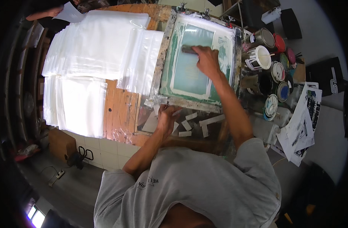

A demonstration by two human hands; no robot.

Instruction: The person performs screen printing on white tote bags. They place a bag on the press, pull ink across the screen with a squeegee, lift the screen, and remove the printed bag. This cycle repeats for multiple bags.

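A screen printing frame (pixel 155 78) with a green-edged mesh lies over the table, its far side at metal hinge clamps (pixel 206 13). My right hand (pixel 209 62) is closed around a small dark squeegee (pixel 188 49), which rests on the pale, upper part of the mesh. White ink streaks (pixel 173 76) border the middle area. At the frame's near edge, my left hand (pixel 167 117) is closed on the wooden rim, with some of its fingers hidden beneath. Under that edge, several pale strips (pixel 186 125) lie on the glassy work surface.
Stacks of clear plastic sheets (pixel 98 41) cover the table's left side. Several ink cans and a white tub (pixel 260 57) crowd the right of the frame. Printed papers (pixel 299 127) hang near the right. At the far left, another person's hand (pixel 54 12) holds a sheet.
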